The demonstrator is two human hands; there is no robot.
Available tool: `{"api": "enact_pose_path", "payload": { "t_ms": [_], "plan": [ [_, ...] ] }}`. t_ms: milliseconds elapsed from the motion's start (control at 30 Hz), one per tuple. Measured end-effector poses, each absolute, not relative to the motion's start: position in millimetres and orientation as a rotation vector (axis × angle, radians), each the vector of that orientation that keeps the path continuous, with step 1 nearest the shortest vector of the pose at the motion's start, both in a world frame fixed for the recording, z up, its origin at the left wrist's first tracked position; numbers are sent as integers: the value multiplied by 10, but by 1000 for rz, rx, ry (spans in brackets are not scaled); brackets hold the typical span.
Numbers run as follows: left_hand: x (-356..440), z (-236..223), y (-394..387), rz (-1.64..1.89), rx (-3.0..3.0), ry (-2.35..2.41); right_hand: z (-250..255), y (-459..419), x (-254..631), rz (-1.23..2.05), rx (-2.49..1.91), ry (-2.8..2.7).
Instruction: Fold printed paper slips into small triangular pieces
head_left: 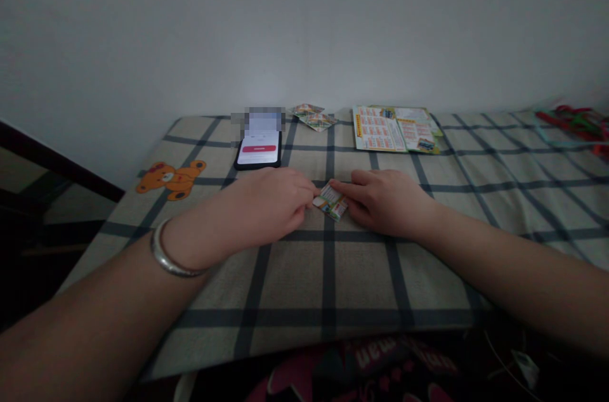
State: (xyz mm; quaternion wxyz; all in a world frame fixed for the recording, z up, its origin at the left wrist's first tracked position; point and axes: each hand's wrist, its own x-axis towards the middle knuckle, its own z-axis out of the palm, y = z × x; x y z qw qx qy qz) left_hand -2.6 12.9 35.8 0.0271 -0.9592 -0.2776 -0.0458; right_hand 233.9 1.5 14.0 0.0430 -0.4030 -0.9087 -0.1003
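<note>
A small square of folded printed paper lies on the checked tablecloth between my hands, its pattern green, white and orange. My left hand is closed, with its fingertips pinching the paper's left corner. From the other side, my right hand presses its index finger on the paper's upper edge. The right thumb sits at the paper's right side, and the other fingers are curled. Further back lie two similar folded paper pieces, partly overlapping.
A phone with a lit screen lies behind my left hand. Printed calendar sheets lie back right, near the wall. Red and green items rest at the far right. A bear sticker is on the checked cloth at left.
</note>
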Motion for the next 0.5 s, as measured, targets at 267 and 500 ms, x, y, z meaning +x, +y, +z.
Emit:
{"api": "enact_pose_path", "payload": {
  "t_ms": [267,500],
  "plan": [
    [9,251,199,-208,-2936,-915,126,60,2410,-148,-1161,-2759],
    [54,150,162,-273,-2861,-831,122,72,2428,-39,-1225,-2680]
  ]
}}
